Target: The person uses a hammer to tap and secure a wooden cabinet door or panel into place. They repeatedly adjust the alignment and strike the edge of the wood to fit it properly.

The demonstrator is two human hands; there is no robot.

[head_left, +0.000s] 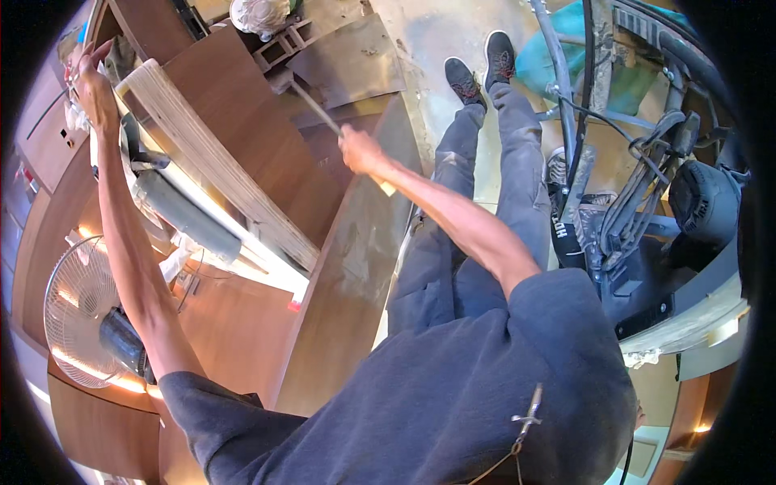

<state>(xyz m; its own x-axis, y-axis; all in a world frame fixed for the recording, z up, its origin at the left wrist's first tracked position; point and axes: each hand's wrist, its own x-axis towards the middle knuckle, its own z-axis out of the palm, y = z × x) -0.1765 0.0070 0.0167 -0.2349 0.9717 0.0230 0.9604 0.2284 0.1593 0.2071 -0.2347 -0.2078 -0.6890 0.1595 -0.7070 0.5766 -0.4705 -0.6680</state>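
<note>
My right hand is closed around the pale handle of a hammer. Its grey head points away to the upper left, over dark brown boards. The handle's yellowish end shows below my fist. At the far left, my left arm is stretched out, and my left hand is raised beside the upper end of a cabinet panel's pale layered edge. Its fingers look apart, with nothing visible in them; small details there are hard to make out. A brown wooden panel stands between my left arm and my legs.
A fan with a wire cage is beneath my left forearm. Grey rolled material lies beside the layered edge. To the right are metal tubing, looped cables and another person's shoes. Loose boards lie ahead.
</note>
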